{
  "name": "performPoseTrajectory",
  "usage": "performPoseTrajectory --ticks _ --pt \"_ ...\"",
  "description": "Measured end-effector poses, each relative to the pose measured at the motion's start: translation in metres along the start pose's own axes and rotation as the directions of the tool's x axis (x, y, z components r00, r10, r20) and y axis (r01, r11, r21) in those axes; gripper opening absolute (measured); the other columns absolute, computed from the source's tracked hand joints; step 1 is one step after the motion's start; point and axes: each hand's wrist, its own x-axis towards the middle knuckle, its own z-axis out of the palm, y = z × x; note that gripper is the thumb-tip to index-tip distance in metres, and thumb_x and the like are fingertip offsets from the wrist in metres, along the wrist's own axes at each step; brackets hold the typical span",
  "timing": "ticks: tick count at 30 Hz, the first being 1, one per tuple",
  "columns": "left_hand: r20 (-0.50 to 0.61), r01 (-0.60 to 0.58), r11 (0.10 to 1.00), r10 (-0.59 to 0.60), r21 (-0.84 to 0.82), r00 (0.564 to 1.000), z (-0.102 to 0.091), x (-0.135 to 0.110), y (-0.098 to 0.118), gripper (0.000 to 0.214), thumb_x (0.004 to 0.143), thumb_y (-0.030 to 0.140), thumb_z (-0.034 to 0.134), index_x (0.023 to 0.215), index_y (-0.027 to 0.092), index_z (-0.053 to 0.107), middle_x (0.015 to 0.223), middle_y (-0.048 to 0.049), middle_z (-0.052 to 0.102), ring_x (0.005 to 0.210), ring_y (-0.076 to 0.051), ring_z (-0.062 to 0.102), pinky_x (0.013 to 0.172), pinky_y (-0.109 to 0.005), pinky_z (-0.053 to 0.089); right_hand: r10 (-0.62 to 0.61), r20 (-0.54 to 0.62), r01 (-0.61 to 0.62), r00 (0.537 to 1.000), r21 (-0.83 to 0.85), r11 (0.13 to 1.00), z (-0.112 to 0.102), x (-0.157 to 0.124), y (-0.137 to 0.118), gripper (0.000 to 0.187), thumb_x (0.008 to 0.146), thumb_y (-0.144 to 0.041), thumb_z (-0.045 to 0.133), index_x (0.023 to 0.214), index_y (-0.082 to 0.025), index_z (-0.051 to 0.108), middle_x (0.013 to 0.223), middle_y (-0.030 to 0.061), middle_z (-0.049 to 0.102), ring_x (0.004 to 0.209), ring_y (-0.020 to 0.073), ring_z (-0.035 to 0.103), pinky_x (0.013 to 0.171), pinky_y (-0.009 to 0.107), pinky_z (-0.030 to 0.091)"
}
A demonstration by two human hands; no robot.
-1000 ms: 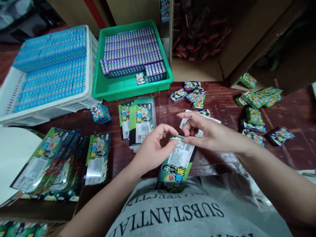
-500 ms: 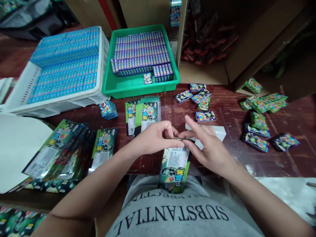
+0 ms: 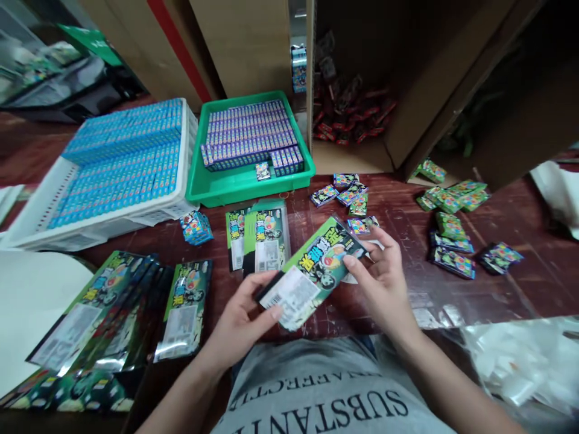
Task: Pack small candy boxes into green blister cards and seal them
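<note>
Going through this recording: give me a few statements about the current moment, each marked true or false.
1. The left hand and the right hand both hold the packet. True.
2. The green tray holds the blue boxes. False: it holds purple boxes; the blue boxes fill the white basket.
3. The packet lies flat on the table. False: it is held up, tilted, in both hands.
4. Loose small boxes lie on the table to the right of the right hand. True.
</note>
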Motion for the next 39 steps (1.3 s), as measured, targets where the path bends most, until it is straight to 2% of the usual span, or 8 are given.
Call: performPoseTrajectory --ticks 6,12,19,26,29,33,36,39 --pt "-0.024 -0.170 0.977 0.169 -0.128 0.985 0.025 0.011 0.008 0.051 0.087 0.028 0.075 0.133 0.029 0.052 0.130 -0.0061 0.063 0.103 -0.019 0.069 0.088 -0.033 0.058 0.038 0.403 -0.030 0.915 -0.027 0.999 0.005 -0.006 -0.007 0.075 0.094 -0.033 0.067 0.153 -0.039 0.021 0.125 0.0084 0.062 0.092 0.0205 0.070 0.081 0.039 0.064" --pt "0.016 -0.212 0.977 0.213 -0.033 0.977 0.027 0.030 0.032 0.027 0.088 0.032 0.072 0.110 0.022 0.061 0.107 -0.0045 0.067 0.096 -0.017 0.065 0.084 -0.030 0.055 -0.147 0.375 0.195 0.915 -0.092 0.977 0.008 -0.011 -0.004 0.071 0.096 -0.028 0.065 0.156 -0.038 0.027 0.128 0.0087 0.064 0.115 0.0257 0.064 0.099 0.050 0.057" --pt "-0.013 -0.114 0.993 0.114 0.010 0.993 0.018 0.043 0.044 0.011 0.086 0.027 0.066 0.080 0.020 0.060 0.079 0.0011 0.063 0.073 -0.012 0.059 0.072 -0.028 0.051 -0.143 0.433 0.217 0.890 -0.127 0.968 0.009 -0.018 -0.004 0.075 0.097 -0.029 0.061 0.160 -0.040 0.020 0.125 0.0086 0.064 0.115 0.0254 0.065 0.094 0.047 0.060" --pt "0.104 -0.252 0.955 0.237 0.159 0.966 0.015 0.025 0.036 0.020 0.089 0.032 0.073 0.106 0.022 0.067 0.102 -0.0043 0.073 0.087 -0.015 0.067 0.079 -0.031 0.053 -0.105 0.464 0.207 0.880 -0.176 0.962 -0.009 0.009 -0.024 0.031 0.096 -0.034 0.066 0.126 -0.032 0.061 0.119 0.0071 0.064 0.118 0.0245 0.061 0.102 0.047 0.052" --pt "0.123 -0.274 0.934 0.251 0.230 0.960 0.016 0.025 0.034 0.014 0.092 0.033 0.069 0.101 0.022 0.070 0.100 -0.0042 0.073 0.087 -0.016 0.066 0.078 -0.030 0.052 -0.063 0.628 0.286 0.776 -0.261 0.922 -0.013 0.036 -0.056 0.014 0.097 -0.038 0.063 0.093 -0.026 0.068 0.115 0.0068 0.067 0.120 0.0248 0.060 0.106 0.045 0.047" --pt "0.141 -0.303 0.922 0.276 0.242 0.951 0.017 0.028 0.032 0.011 0.093 0.031 0.068 0.096 0.021 0.071 0.097 -0.0040 0.073 0.088 -0.016 0.067 0.078 -0.031 0.052 0.103 0.878 0.439 0.467 -0.331 0.835 0.001 0.058 -0.087 0.017 0.096 -0.039 0.064 0.089 -0.024 0.069 0.105 0.0046 0.069 0.099 0.0207 0.065 0.090 0.037 0.052" --pt "0.148 -0.314 0.918 0.284 0.244 0.947 0.017 0.027 0.033 0.011 0.094 0.031 0.067 0.097 0.021 0.072 0.099 -0.0044 0.073 0.090 -0.016 0.067 0.081 -0.031 0.052 0.155 0.884 0.591 0.441 -0.416 0.691 0.014 0.062 -0.087 0.014 0.096 -0.035 0.063 0.091 -0.023 0.068 0.098 0.0052 0.068 0.091 0.0206 0.065 0.081 0.036 0.052" --pt "0.120 -0.307 0.919 0.285 0.247 0.951 0.015 0.022 0.036 0.013 0.094 0.031 0.066 0.098 0.020 0.072 0.099 -0.0051 0.073 0.091 -0.017 0.067 0.083 -0.031 0.053 0.098 0.848 0.646 0.521 -0.467 0.604 0.021 0.055 -0.078 0.018 0.094 -0.037 0.065 0.106 -0.024 0.065 0.110 0.0074 0.066 0.097 0.0227 0.064 0.083 0.038 0.052"
